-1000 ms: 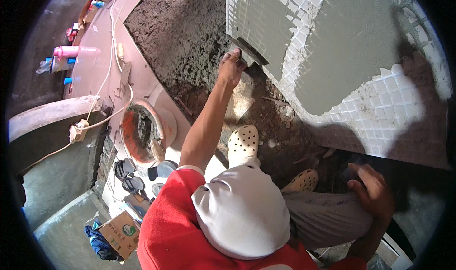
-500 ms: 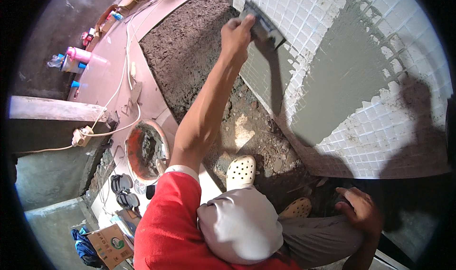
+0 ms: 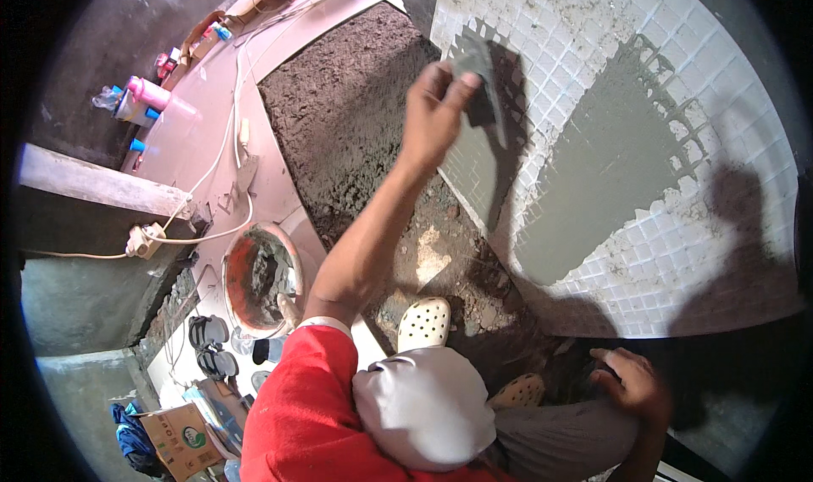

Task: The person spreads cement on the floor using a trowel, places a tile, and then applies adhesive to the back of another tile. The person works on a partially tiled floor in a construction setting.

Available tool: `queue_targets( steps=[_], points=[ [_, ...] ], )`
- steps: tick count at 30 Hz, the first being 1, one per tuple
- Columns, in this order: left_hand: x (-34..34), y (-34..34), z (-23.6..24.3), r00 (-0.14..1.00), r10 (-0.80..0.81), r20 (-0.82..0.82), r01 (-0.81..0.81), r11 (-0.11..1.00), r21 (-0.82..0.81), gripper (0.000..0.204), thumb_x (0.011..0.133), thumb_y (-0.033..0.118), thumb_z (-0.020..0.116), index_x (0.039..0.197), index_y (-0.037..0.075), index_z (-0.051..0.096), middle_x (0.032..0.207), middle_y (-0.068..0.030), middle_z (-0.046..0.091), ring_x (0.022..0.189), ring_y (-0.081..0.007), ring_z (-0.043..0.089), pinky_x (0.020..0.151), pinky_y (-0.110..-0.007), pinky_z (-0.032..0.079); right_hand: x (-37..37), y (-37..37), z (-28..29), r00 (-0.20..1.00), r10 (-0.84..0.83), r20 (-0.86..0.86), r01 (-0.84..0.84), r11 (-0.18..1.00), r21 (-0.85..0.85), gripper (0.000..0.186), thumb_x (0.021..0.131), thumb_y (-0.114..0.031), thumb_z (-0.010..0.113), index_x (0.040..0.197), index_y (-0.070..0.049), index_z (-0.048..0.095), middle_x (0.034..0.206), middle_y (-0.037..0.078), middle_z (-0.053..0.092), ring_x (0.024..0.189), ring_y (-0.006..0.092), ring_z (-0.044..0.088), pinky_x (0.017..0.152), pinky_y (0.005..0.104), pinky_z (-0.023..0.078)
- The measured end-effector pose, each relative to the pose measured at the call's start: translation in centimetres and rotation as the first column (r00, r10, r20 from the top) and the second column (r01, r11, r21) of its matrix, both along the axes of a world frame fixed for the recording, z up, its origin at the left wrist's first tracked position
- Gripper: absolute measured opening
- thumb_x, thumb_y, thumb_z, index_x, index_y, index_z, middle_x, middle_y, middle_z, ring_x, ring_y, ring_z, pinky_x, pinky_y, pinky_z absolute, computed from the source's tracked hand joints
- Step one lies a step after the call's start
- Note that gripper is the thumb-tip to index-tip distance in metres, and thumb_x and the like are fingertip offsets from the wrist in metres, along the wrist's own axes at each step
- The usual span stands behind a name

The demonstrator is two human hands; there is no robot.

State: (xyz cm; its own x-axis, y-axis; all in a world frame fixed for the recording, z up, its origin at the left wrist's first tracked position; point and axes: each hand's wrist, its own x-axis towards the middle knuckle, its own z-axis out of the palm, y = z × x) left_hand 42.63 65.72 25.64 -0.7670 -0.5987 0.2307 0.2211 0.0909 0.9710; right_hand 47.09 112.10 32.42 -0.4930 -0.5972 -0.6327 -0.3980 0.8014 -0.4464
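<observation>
My left hand [image 3: 436, 113], on the outstretched arm in a red sleeve, grips a plastering trowel [image 3: 484, 88]. The trowel is tilted over the far left part of a large tile [image 3: 720, 253], whose pale, grid-ribbed side faces up. Whether the blade touches the tile cannot be made out. A broad patch of smooth grey mortar [image 3: 593, 168] covers the tile's middle, with more grey beneath the trowel. My right hand [image 3: 631, 385] is beside my right knee, its fingers curled around something dark and indistinct.
Rough mortar bed [image 3: 330, 101] and rubble lie left of the tile. An orange-rimmed bucket [image 3: 240, 274] holds mortar, near a pointed trowel [image 3: 246, 173] and a white cable [image 3: 224, 135]. Sandals [image 3: 210, 334] and a cardboard box [image 3: 182, 440] sit lower left. My foot wears a cream clog [image 3: 425, 321].
My left hand has turned the trowel, so its blade now shows more edge-on and slightly lower in the picture. The whole view has shifted a little. My right hand stays by the knee.
</observation>
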Motion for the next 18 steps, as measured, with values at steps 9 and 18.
queue_targets(
  steps=[9,18],
  points=[
    [-7.8,-8.6,2.1,0.969,0.163,-0.186,-0.232,0.856,-0.461,0.035,0.099,0.026,0.077,0.117,-0.004,0.07,0.105,-0.0189,0.077,0.094,-0.0263,0.073,0.087,-0.037,0.056,0.2,0.0,0.1,0.999,-0.035,0.007,0.036,0.999,-0.025,0.056,0.102,-0.047,0.063,0.139,-0.005,0.066,0.124,0.017,0.073,0.12,0.0375,0.066,0.107,0.0463,0.047],
    [-4.3,1.7,1.7,0.993,0.082,-0.091,-0.121,0.77,-0.627,0.031,0.092,0.028,0.08,0.103,0.002,0.068,0.089,-0.024,0.068,0.083,-0.045,0.067,0.076,-0.05,0.054,0.7,0.0,0.3,0.995,-0.06,0.081,0.065,0.996,-0.055,0.05,0.101,-0.044,0.065,0.137,-0.009,0.069,0.127,0.016,0.072,0.123,0.0377,0.065,0.108,0.0459,0.047]
  ],
)
